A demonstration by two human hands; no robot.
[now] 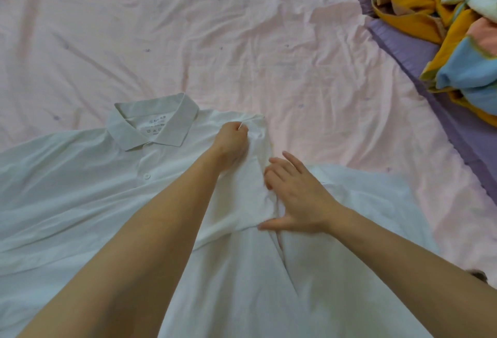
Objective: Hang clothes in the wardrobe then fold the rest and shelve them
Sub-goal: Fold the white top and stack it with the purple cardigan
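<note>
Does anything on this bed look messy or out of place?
Mainly the pile of clothes at the far right edge: yellow, blue, white and pink pieces lie crumpled together, unfolded. The white shirt lies spread but wrinkled; the left hand pinches its shoulder. The pink sheet is creased too.

Shirt on bedsheet, collar far-left; clothes pile far-right.

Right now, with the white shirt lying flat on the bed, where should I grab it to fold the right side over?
Probably at the right shoulder seam of the white shirt, where the left hand already pinches it. Come from above: the shirt lies flat, collar away from you, and the right hand rests spread on the fabric below.
</note>
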